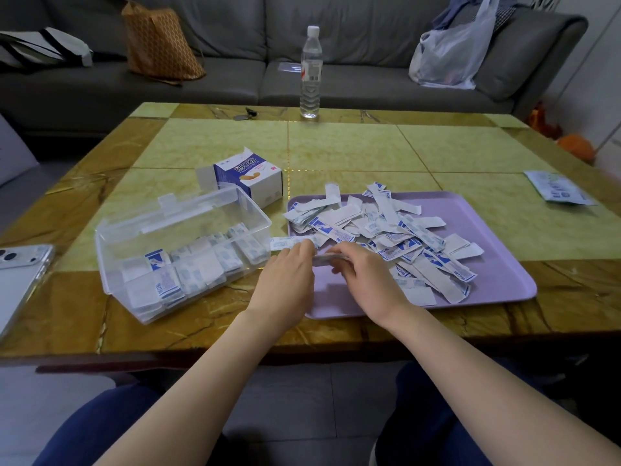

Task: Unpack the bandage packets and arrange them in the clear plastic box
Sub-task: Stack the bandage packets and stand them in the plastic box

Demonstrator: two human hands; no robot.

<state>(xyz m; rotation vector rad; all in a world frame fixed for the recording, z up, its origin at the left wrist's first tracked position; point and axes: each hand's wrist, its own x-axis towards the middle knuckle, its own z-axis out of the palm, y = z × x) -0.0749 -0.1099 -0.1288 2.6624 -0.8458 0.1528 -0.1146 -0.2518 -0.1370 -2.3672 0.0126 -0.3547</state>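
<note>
A clear plastic box (111,250) stands open on the table at the left, with rows of folded bandage packets (188,267) packed inside. A lilac tray (497,290) to its right carries a loose heap of white-and-blue bandage packets (386,230). Over the tray's left edge, my left hand (285,280) and my right hand (363,277) meet, and both pinch a small stack of packets (322,259) between them. One more packet (289,243) lies just beyond my left fingers. An opened bandage carton (248,176) sits behind the box.
A water bottle (311,72) stands at the table's far edge, with keys (247,113) to its left. A phone (20,274) lies at the left edge and a flat packet (557,190) at the right. The sofa behind holds bags.
</note>
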